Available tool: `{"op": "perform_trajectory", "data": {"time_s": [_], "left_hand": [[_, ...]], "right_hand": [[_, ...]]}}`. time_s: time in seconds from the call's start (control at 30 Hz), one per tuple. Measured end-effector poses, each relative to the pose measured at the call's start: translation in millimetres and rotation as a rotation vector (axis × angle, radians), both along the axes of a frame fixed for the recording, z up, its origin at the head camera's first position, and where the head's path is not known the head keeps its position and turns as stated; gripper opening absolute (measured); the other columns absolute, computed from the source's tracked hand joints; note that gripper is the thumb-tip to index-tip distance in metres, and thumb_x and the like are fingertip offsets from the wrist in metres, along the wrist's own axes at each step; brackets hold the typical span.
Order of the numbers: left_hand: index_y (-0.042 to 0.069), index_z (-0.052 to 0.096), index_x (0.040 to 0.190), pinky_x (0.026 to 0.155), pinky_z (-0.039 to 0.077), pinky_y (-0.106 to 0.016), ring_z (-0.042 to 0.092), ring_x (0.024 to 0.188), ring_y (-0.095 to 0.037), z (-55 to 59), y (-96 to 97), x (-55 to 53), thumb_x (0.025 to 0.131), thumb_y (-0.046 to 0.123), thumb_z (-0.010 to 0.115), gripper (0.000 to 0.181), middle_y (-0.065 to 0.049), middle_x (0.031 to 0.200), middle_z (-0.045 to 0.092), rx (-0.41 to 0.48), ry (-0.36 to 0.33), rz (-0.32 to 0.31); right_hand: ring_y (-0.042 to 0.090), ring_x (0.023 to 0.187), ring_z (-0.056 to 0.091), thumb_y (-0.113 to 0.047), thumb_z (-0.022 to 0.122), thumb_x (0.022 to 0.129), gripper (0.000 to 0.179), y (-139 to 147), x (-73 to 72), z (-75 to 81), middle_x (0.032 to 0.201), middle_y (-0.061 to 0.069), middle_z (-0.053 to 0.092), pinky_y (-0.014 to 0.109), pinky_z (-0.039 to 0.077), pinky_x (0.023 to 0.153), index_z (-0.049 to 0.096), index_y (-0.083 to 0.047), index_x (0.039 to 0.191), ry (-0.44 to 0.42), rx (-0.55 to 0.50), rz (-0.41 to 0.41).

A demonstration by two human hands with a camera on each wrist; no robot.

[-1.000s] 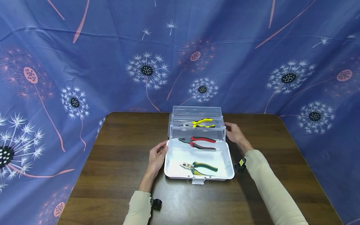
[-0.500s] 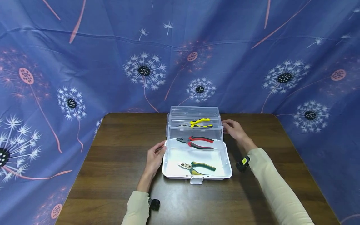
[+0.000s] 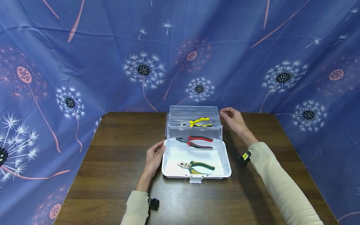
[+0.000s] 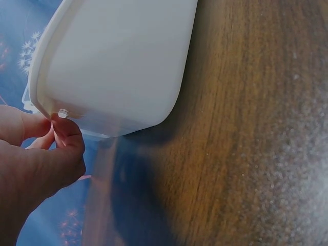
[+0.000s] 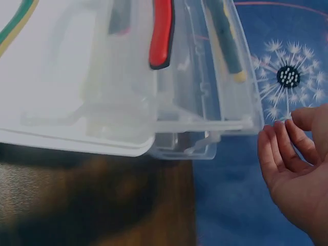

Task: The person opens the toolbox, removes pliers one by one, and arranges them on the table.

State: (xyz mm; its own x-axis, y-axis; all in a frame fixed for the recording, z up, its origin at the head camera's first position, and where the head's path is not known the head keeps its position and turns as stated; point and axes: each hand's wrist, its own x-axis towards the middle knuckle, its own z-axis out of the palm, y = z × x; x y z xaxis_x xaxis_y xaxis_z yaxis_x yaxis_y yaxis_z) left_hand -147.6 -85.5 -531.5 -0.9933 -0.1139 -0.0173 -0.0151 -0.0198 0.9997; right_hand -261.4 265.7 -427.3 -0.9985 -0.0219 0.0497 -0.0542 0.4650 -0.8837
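We're pinching the toolbox at its left edge with our left hand; our loosely bent, empty right hand is hovering just right of the crosswise top tray.

A blue cloth hangs behind the bench and along both sides, a little rumpled, with a long crease running across its upper part. White dandelions with dark centres and pink blooms are printed over it. The bench is brown, its wood grain running crosswise, its far corners rounded; light leaves a soft glare towards the near side.
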Motion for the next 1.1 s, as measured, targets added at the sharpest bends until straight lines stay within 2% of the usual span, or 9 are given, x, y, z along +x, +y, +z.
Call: {"op": "perform_trajectory", "data": {"time_s": [0.07, 0.17, 0.33, 0.47, 0.67, 0.8, 0.9, 1.1], "left_hand": [[-0.010, 0.062, 0.133, 0.085, 0.048, -0.015, 0.061, 0.110, -0.027, 0.7, 0.2, 0.0, 0.102, 0.001, 0.060, 0.033, -0.027, 0.127, 0.063, 0.001, -0.005, 0.000], [-0.009, 0.062, 0.134, 0.085, 0.048, -0.015, 0.061, 0.110, -0.027, 0.2, -0.2, 0.3, 0.102, 0.002, 0.060, 0.034, -0.026, 0.127, 0.063, -0.001, -0.010, 0.000], [-0.008, 0.062, 0.135, 0.083, 0.048, -0.015, 0.061, 0.109, -0.028, 0.4, -0.6, 0.7, 0.102, 0.003, 0.060, 0.034, -0.026, 0.127, 0.062, 0.002, -0.026, -0.002], [-0.008, 0.061, 0.135, 0.083, 0.049, -0.015, 0.061, 0.109, -0.027, 0.2, -0.6, 0.3, 0.103, 0.004, 0.060, 0.035, -0.026, 0.128, 0.062, 0.008, -0.031, -0.005], [-0.008, 0.062, 0.135, 0.083, 0.049, -0.015, 0.061, 0.109, -0.025, 0.9, -0.4, 0.2, 0.103, 0.003, 0.060, 0.034, -0.025, 0.128, 0.062, 0.011, -0.035, -0.006], [-0.007, 0.062, 0.135, 0.084, 0.049, -0.015, 0.061, 0.110, -0.025, 2.1, -0.4, 0.6, 0.103, 0.004, 0.061, 0.034, -0.025, 0.129, 0.062, 0.002, -0.035, -0.004], [-0.007, 0.062, 0.135, 0.085, 0.048, -0.014, 0.061, 0.111, -0.026, 2.3, -0.5, 0.6, 0.102, 0.004, 0.061, 0.034, -0.025, 0.129, 0.062, 0.002, -0.032, -0.004], [-0.009, 0.061, 0.135, 0.085, 0.048, -0.015, 0.060, 0.112, -0.028, 0.7, -0.8, -0.1, 0.102, 0.003, 0.060, 0.035, -0.026, 0.128, 0.061, 0.025, -0.030, -0.008]], "right_hand": [[0.034, 0.107, 0.063, -0.021, 0.058, 0.106, 0.036, -4.2, -1.2, 5.2, 0.121, 0.025, 0.063, 0.021, 0.053, 0.084, 0.060, 0.006, 0.129, 0.013, 0.029, 0.016], [0.038, 0.109, 0.061, -0.023, 0.059, 0.106, 0.035, -12.5, -2.4, 11.0, 0.121, 0.023, 0.063, 0.022, 0.051, 0.082, 0.061, 0.003, 0.129, 0.031, 0.066, 0.052], [0.033, 0.110, 0.062, -0.024, 0.060, 0.106, 0.034, -29.2, -1.8, 12.9, 0.121, 0.017, 0.065, 0.037, 0.051, 0.090, 0.063, 0.000, 0.129, 0.051, 0.124, 0.124], [0.032, 0.107, 0.063, -0.018, 0.063, 0.104, 0.027, -43.9, -0.5, 12.0, 0.118, 0.017, 0.066, 0.047, 0.051, 0.095, 0.064, -0.001, 0.125, 0.071, 0.141, 0.200], [0.030, 0.104, 0.064, -0.012, 0.065, 0.102, 0.027, -59.9, 0.9, 6.4, 0.114, 0.017, 0.068, 0.047, 0.052, 0.096, 0.065, 0.005, 0.124, 0.086, 0.157, 0.310], [0.033, 0.107, 0.064, -0.009, 0.065, 0.102, 0.032, -66.6, 1.9, 2.1, 0.120, 0.020, 0.066, 0.049, 0.052, 0.094, 0.063, 0.008, 0.128, 0.096, 0.186, 0.398], [0.035, 0.109, 0.063, -0.008, 0.066, 0.101, 0.034, -69.9, 1.8, -0.9, 0.125, 0.022, 0.064, 0.050, 0.052, 0.094, 0.062, 0.008, 0.131, 0.118, 0.246, 0.443], [0.036, 0.113, 0.061, -0.013, 0.065, 0.102, 0.034, -75.8, -0.3, -0.1, 0.135, 0.021, 0.062, 0.051, 0.052, 0.094, 0.066, 0.003, 0.132, 0.123, 0.401, 0.474]]}}
